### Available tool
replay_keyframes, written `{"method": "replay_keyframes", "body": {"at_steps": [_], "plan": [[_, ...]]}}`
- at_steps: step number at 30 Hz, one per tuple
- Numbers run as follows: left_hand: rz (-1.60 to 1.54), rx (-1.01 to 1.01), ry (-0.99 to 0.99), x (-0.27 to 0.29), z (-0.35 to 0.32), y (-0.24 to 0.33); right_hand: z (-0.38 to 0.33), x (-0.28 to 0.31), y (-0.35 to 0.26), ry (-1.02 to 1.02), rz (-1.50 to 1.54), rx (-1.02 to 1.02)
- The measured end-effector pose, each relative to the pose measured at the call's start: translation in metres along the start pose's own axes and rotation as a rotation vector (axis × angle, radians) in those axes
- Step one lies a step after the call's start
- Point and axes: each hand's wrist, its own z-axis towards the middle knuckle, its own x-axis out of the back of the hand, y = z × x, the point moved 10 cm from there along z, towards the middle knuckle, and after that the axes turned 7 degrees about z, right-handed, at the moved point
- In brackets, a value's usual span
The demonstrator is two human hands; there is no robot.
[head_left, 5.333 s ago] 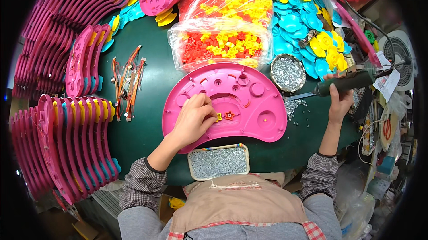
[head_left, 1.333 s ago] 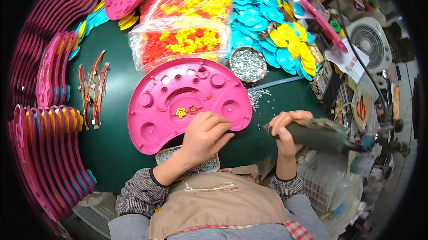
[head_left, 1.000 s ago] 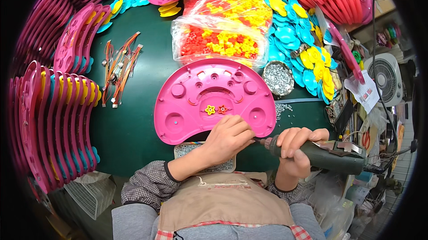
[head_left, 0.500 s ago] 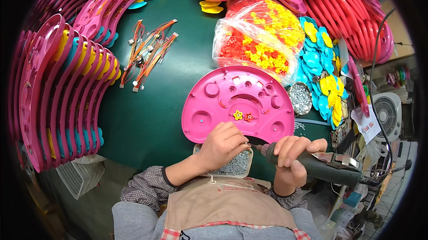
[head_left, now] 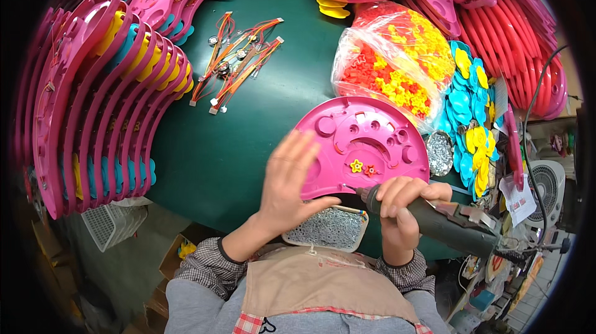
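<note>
A curved pink plastic panel (head_left: 332, 148) lies on the table in front of me, with a yellow star piece (head_left: 356, 166) and a red star piece (head_left: 370, 171) at its middle. My left hand (head_left: 287, 172) is open, fingers stretched out and slightly blurred, hovering over the panel's left end and hiding part of it. In my right hand (head_left: 400, 210) is a dark electric screwdriver (head_left: 456, 228), tilted so its bit points left. The bit's tip appears at the panel's near edge, beside a small screw; contact is hard to tell. Below lies a tray of small metal screws (head_left: 326, 230).
Stacked pink panels (head_left: 93, 117) stand at the left. Wire harnesses (head_left: 239, 61) lie on the green table (head_left: 198, 160). At the right are a bag of red and yellow stars (head_left: 397, 61), a round metal dish (head_left: 439, 154), blue and yellow pieces (head_left: 459, 104) and a fan (head_left: 546, 188).
My left hand has left the screwdriver bit, opened and moved up and left over the panel. The bit has shifted onto the panel's near edge. The whole view has shifted somewhat.
</note>
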Motion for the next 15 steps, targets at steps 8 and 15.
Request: {"method": "replay_keyframes", "body": {"at_steps": [8,15], "plan": [[-0.085,0.246,-0.124,-0.027,-0.031,-0.058,0.009,-0.027,0.058,-0.123,0.085,-0.043],[-0.075,0.249,-0.126,-0.028,-0.03,-0.059,0.004,-0.037,0.086,-0.077,0.079,-0.098]]}}
